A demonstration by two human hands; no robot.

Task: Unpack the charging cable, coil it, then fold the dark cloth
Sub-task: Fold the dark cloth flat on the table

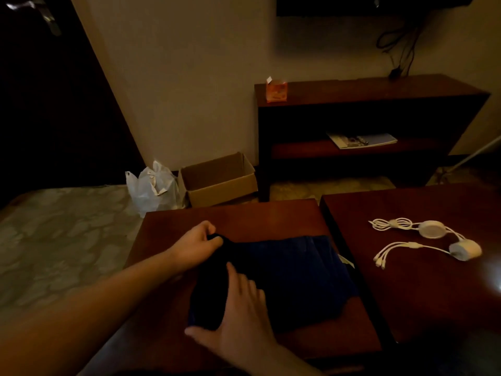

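Folding the dark cloth [292, 278] on the table [244, 215], its far corner was pinched by the left hand [198, 244] while the right hand [241, 318], fingers spread, was pressed flat; edges would best be aligned before creasing.

Dark cloth [292, 272]: left part too dark to read folds, near edge hidden under right hand [238, 316]. Left hand [199, 244] fingertips buried in cloth. Pale scrap [347, 261] at cloth's right edge, can't tell what. Cable [423, 240] plug ends too small/blurred. Right counter [406, 294] cut by frame edge, bright blur there
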